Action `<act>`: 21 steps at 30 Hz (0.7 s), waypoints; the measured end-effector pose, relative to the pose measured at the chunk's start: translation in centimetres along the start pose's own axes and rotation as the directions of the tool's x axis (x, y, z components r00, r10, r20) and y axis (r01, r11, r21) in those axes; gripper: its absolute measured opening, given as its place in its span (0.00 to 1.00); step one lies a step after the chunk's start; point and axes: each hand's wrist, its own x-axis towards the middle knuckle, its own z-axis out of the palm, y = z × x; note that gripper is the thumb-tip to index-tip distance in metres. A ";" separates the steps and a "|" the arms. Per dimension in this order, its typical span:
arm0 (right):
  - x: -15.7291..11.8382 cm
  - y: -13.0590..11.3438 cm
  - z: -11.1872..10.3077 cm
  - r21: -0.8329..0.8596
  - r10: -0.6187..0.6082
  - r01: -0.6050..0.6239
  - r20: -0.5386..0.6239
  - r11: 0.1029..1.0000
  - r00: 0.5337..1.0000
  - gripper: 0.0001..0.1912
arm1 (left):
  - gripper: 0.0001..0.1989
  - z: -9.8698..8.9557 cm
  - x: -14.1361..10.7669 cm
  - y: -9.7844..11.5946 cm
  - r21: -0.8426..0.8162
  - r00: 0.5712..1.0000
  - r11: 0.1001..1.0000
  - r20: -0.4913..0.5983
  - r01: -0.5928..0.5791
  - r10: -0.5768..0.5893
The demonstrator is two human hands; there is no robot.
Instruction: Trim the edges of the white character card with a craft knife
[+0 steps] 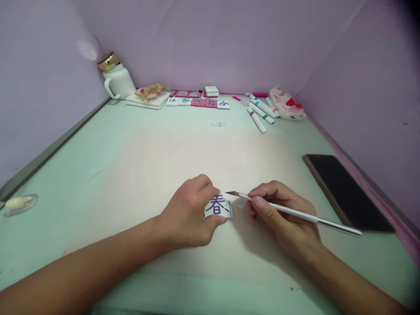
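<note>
My left hand [193, 212] pinches a small white card [218, 206] between thumb and fingers near the middle of the table. On the card is a purple Chinese character, and a blue strip shows along its right side. My right hand [284, 214] grips a craft knife [295, 212] like a pen, its blade tip at the card's upper edge. I cannot tell whether the blade is cutting in. A thin whitish scrap [241, 202] shows between the card and my right hand.
Small character cards [198, 103] lie in rows at the back, beside several markers [260, 109] and a plastic packet [285, 104]. A lidded white mug [118, 81] stands back left. A phone [348, 190] lies at the right. A small clear dish [21, 204] is at far left.
</note>
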 end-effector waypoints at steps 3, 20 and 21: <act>0.2 -0.2 0.0 0.096 0.023 -0.023 0.003 0.995 1.000 0.05 | 0.11 0.0 0.0 0.0 0.006 1.000 1.000 0.002 0.005 -0.005; 0.1 -1.8 1.0 0.002 0.172 -0.172 -0.103 0.985 0.980 0.01 | 0.12 0.0 0.0 -0.1 0.011 1.000 1.000 0.004 0.011 -0.011; 0.0 -1.9 1.1 -0.016 0.174 -0.177 -0.110 0.984 0.979 0.01 | 0.11 0.0 0.0 -0.2 0.010 1.000 1.000 0.003 0.012 -0.012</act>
